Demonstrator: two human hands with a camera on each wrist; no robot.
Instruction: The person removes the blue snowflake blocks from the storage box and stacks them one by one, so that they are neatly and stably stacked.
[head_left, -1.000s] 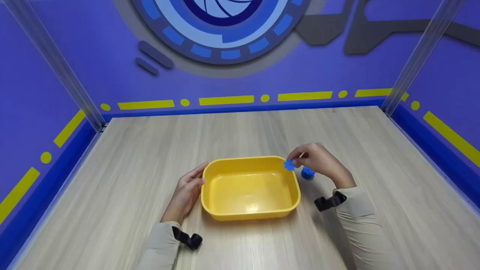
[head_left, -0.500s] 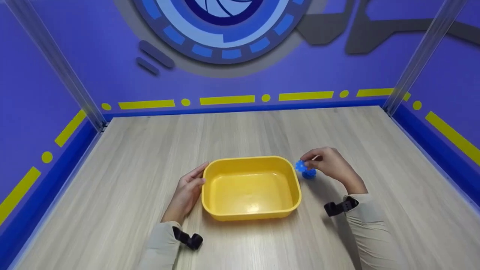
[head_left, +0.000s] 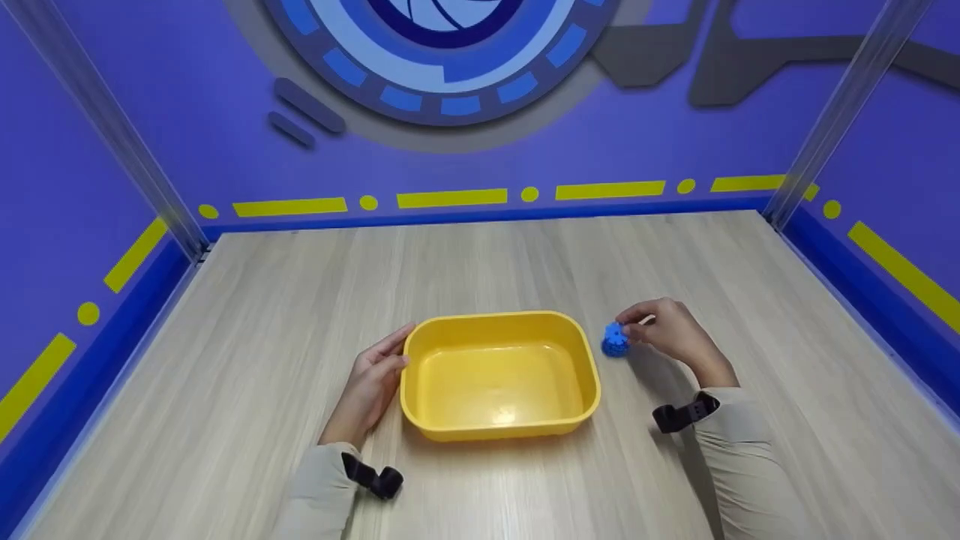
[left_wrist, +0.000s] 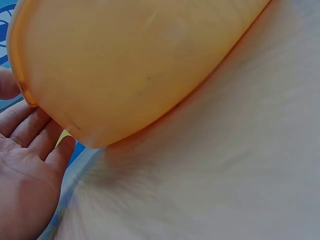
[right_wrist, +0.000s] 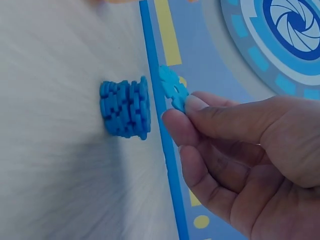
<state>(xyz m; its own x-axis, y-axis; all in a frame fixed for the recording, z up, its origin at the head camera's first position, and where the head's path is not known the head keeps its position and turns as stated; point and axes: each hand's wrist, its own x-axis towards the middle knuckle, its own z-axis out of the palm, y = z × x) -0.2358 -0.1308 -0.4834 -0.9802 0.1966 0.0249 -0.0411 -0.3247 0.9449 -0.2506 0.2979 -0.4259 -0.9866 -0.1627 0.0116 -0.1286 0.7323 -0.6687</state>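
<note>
A yellow plastic tub point(head_left: 499, 390) stands on the table with nothing in it. My left hand point(head_left: 367, 390) grips its left side, thumb at the rim and fingers along the outer wall, which fills the top of the left wrist view. Right of the tub, a short stack of blue notched discs point(right_wrist: 125, 109) stands upright on the tabletop. My right hand point(head_left: 673, 334) pinches one blue snowflake disc point(right_wrist: 173, 88) between thumb and forefinger. That disc is just above the stack, a small gap apart in the right wrist view; from the head view it partly covers the stack.
The wooden tabletop point(head_left: 300, 315) spreads around the tub. Blue-purple panels with yellow dashes point(head_left: 452, 198) close off the back and both sides. Black wrist cameras point(head_left: 386, 482) are strapped over both sleeves.
My right hand has moved rightward with the blue disc, from beside the tub's right rim to over the stack. The left hand and the tub have stayed put.
</note>
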